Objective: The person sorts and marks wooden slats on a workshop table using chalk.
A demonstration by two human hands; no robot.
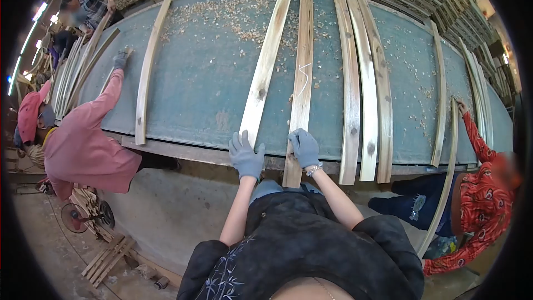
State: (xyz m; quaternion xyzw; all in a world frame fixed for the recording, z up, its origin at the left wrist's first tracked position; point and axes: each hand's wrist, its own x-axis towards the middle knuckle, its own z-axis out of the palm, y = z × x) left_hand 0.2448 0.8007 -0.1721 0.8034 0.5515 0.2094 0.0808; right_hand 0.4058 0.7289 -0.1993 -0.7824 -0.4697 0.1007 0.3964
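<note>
My left hand [247, 154], in a grey glove, rests with fingers spread at the near end of a pale wooden plank [268, 58]. My right hand [305, 148], also gloved, is closed in a pinch over the near part of a browner plank [302, 66]; what its fingers hold, if anything, is hidden. A white scribbled line [303, 80] marks that browner plank, whose end juts past the table edge. Both planks lie lengthwise away from me, the pale one slanting to the right at its far end.
Several more planks [366, 83] lie across the green table [205, 89], with wood shavings [239, 16] scattered on its far side. A person in pink [94, 139] works at left; another in red [483, 200] handles a plank at right. Stacked wood [405, 0] stands behind.
</note>
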